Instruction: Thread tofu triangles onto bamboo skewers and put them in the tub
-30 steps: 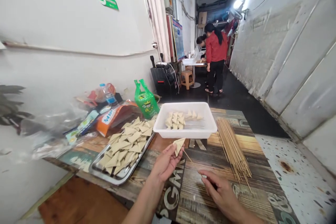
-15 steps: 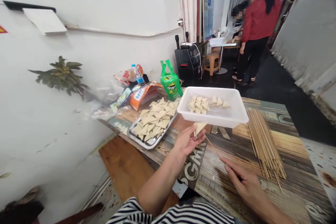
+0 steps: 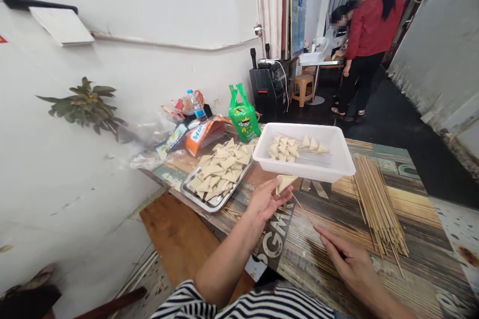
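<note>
My left hand pinches a pale, flat triangular piece of food, perhaps tofu or dough, in front of the white bin. A thin wooden skewer runs from that triangle down to my right hand, whose thumb and fingers are closed on its near end. Whether the skewer's tip is inside the piece or only against it, I cannot tell. To the left, a metal tray bears a heap of similar triangles. Inside the white plastic bin lie skewers threaded with several triangles.
A bundle of bare skewers lies on the wood-patterned table at the right. Behind the tray are a green bag, an orange packet and a water bottle. A black speaker and two people are farther back.
The hands, triangle and skewer have hardly moved. The view has shifted very slightly, and the people at the back have moved a little.
</note>
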The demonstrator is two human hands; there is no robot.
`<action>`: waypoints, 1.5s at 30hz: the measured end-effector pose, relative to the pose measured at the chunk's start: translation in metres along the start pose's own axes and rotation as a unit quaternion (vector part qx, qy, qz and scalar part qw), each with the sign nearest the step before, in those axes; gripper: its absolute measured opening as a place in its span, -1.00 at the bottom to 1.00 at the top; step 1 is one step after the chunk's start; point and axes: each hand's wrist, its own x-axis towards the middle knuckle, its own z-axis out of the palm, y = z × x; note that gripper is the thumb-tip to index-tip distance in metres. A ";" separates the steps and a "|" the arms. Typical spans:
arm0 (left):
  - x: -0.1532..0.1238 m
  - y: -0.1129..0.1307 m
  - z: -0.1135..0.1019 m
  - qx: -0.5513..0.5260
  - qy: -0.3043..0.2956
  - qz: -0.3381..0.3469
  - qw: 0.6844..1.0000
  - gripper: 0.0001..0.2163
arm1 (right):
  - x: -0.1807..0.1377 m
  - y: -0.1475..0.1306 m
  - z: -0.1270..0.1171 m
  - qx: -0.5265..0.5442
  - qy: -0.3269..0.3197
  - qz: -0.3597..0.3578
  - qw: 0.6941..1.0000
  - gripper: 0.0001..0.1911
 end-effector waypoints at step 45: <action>-0.016 -0.021 0.013 0.101 -0.056 0.040 0.992 -0.71 | 0.001 0.001 0.003 0.035 0.010 0.004 0.999 -0.69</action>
